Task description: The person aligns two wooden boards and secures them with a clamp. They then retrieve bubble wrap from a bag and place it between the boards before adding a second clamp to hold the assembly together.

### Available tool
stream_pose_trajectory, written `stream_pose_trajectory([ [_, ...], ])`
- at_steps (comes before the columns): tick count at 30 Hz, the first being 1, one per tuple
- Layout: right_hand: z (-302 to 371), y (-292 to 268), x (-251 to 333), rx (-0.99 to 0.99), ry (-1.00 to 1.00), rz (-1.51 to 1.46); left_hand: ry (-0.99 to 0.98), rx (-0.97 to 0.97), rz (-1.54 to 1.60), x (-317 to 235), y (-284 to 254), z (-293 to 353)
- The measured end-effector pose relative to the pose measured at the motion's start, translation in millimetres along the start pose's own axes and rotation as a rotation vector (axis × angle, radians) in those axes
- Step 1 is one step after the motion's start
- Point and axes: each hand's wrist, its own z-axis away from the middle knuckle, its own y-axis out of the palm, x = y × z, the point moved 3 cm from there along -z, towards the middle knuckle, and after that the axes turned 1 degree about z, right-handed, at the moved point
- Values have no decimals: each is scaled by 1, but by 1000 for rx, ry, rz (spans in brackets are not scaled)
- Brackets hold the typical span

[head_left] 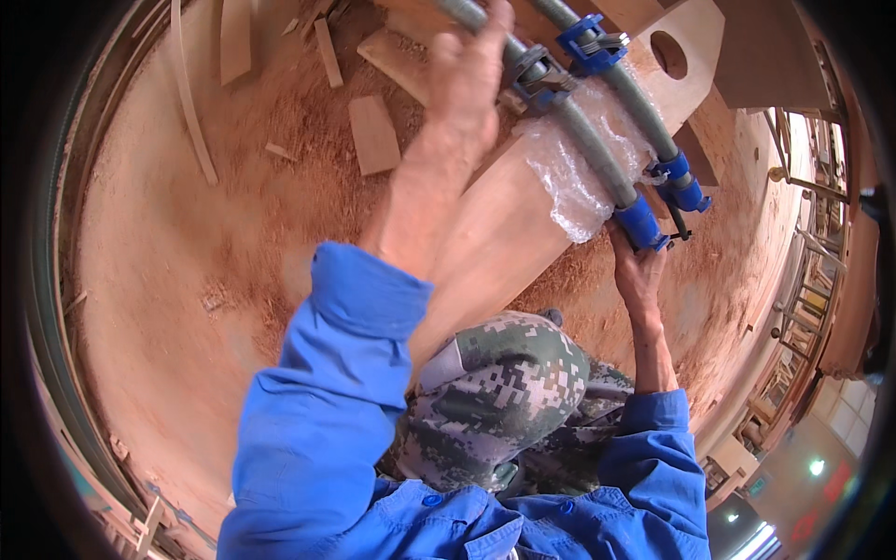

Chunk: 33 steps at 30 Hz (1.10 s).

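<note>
Two pipe clamps lie side by side across a long wooden board (504, 210), with crumpled clear bubble wrap (569, 177) under their grey pipes. My left hand (462, 89), slightly blurred, is closed around the pipe of the nearer pipe clamp (593, 149), beside its metal sliding jaw (539, 77). At that clamp's other end my right hand (637, 266) grips the blue clamp head (640, 224) from below, its fingertips partly hidden. The second pipe clamp (644, 107), with its own blue jaw (594, 45) and blue end (683, 182), lies just beyond, untouched by either hand.
Sawdust and wood offcuts (374, 135) cover the floor on the left, with a long thin strip (191, 93) among them. A panel with an oval hole (670, 54) lies at the far right. Wooden frames (807, 308) stand along the right side. My knee (509, 373) is close to the board.
</note>
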Motion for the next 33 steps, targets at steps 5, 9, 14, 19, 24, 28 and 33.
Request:
stream_pose_trajectory([
  [5,-6,-3,-13,-57,-104,126,59,205,359,11,8,-8],
  [9,-1,-7,-13,-104,-132,184,70,261,442,11,10,2],
  [14,0,-10,0,10,-69,194,44,203,288,3,3,6],
  [19,0,-9,7,32,-47,156,53,297,208,-2,5,6],
  [24,-1,-10,11,19,-63,169,275,96,-311,-3,14,45],
  [28,-2,-9,7,12,-93,167,863,66,-803,1,18,45],
  [33,-3,-10,7,33,-67,154,519,120,-810,2,18,49],
])
